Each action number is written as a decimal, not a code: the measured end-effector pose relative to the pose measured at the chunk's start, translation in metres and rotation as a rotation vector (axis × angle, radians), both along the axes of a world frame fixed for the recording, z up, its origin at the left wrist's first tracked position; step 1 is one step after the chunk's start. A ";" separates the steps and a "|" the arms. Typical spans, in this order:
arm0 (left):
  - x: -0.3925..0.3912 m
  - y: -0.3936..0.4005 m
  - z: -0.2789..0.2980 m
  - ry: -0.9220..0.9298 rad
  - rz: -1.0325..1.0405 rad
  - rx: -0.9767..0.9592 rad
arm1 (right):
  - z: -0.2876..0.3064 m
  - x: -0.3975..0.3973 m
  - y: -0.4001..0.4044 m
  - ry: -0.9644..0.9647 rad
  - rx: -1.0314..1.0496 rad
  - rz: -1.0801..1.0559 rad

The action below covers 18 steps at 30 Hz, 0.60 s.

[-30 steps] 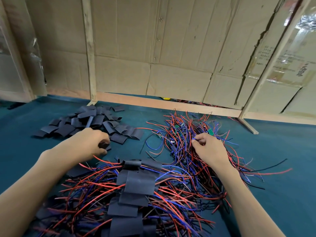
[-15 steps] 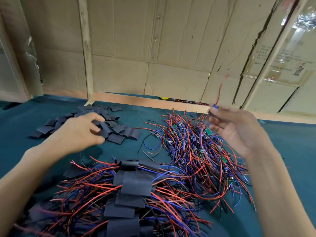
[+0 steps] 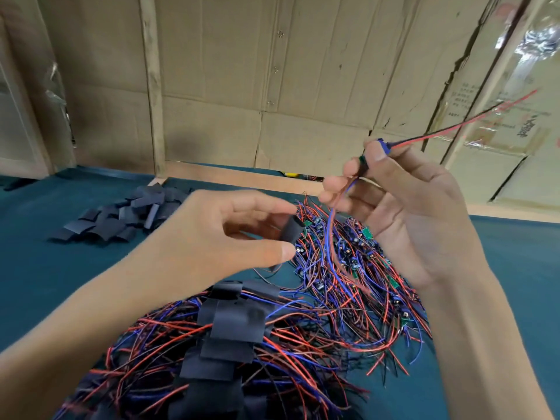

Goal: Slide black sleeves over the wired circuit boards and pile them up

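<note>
The left hand pinched a short, flat black sleeve between thumb and fingertips, holding it upright above the work surface. Just to its right, the right hand was raised higher, palm turned inward, its thumb and forefinger gripping a small wired circuit board; the board itself was mostly hidden by the fingers. From it a thin red wire ran up and to the right across the cardboard, while blue and red leads trailed down past the curled fingers. Sleeve and board were near each other but apart.

Beneath the right hand lay a loose heap of unsleeved boards, small green and black pieces tangled in red and blue wires. Nearer the camera, below both forearms, sat the finished pile: flat matte black sleeves overlapping in a rough row, with glossy red and blue wires fanning out on both sides. Farther back on the left, partly blocked by the left hand, a mound of spare black sleeves rested on the teal cloth-covered table. Behind everything stood a wall of creased brown cardboard braced by pale wooden battens.
</note>
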<state>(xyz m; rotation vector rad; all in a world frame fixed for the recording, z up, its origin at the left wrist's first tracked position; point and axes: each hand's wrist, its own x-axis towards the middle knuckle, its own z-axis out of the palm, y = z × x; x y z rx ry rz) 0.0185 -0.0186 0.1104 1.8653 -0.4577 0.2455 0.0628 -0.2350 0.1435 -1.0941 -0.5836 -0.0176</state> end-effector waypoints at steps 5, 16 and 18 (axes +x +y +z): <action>0.003 0.000 -0.004 0.057 -0.064 -0.067 | -0.006 -0.004 0.012 -0.028 -0.151 0.032; 0.007 0.019 0.000 -0.329 0.240 0.151 | -0.016 0.009 0.007 0.127 -0.467 0.047; 0.011 0.023 -0.002 -0.333 0.270 0.170 | -0.019 0.013 0.005 0.179 -0.529 0.123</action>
